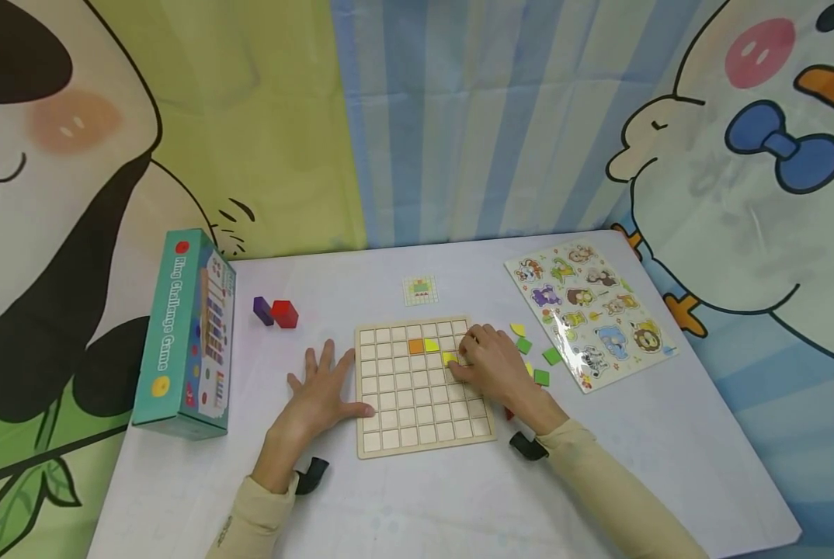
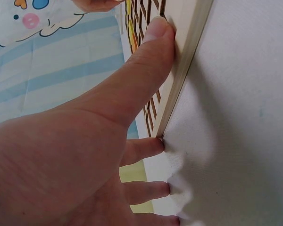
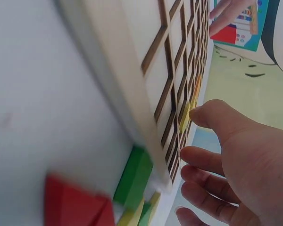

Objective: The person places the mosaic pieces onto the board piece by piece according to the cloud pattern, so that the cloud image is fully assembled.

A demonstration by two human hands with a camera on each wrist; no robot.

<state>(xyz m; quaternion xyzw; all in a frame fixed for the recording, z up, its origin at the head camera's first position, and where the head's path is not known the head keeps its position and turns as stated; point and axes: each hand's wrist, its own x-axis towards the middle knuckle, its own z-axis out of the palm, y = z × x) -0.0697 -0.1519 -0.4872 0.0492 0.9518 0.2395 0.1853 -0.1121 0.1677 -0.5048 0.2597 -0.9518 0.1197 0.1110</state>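
A wooden grid board [image 1: 389, 440] lies flat on the white table. My left hand [image 1: 319, 398] is spread at its left side, thumb on the frame and the other fingertips down on the tabletop. Over the right part of the board is my right hand [image 1: 492, 361], its thumb tip at a yellow piece [image 1: 449, 359] in the grid. In the right wrist view the thumb stands apart from the loosely bent fingers [image 3: 200, 159]. An orange square [image 1: 416, 346] and another yellow piece [image 1: 432, 345] sit side by side in upper cells.
Green squares [image 1: 541, 377] and yellow pieces [image 1: 518, 330] lie right of the board, with a red piece [image 1: 509, 414] partly under the right wrist. A small pattern card [image 1: 420, 290] lies behind it. Around are an animal sticker board [image 1: 585, 299], a game box [image 1: 172, 341] and red [image 1: 285, 314] and purple blocks [image 1: 263, 310].
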